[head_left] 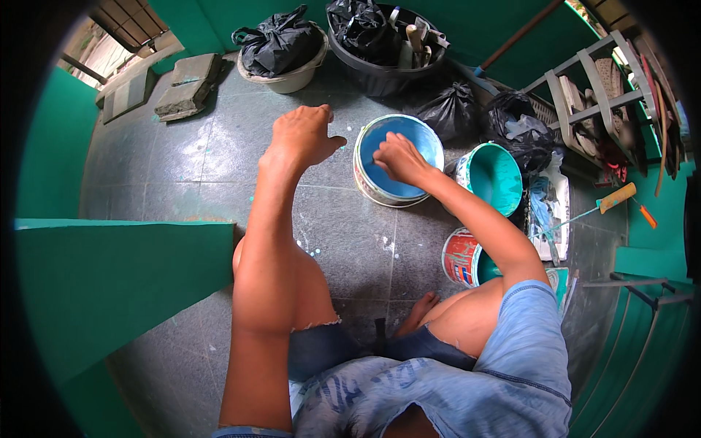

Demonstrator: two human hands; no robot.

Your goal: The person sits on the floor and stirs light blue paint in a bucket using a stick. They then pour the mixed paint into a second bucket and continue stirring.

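A large white bucket (423, 142) with a blue paint-coated inside stands on the tiled floor in front of me. My right hand (400, 158) is over its opening, fingers bent and drawn together; whatever they may hold is hidden. Left of the bucket, my left hand (301, 135) hovers apart from it, back of the hand up. Its thumb points toward the bucket with a gap to the fingers, which curl partly out of sight, and nothing shows in it. A bucket coated in teal paint (496, 179) and a red-labelled paint can (460, 257) stand to the right.
A green wall end (131, 277) juts in at left. Along the back are a pale basin (288, 82), a black tub (376, 80) and black bags (449, 113). At right are a white paint tray (561, 197), a paint roller (617, 198) and a grey rack (595, 80).
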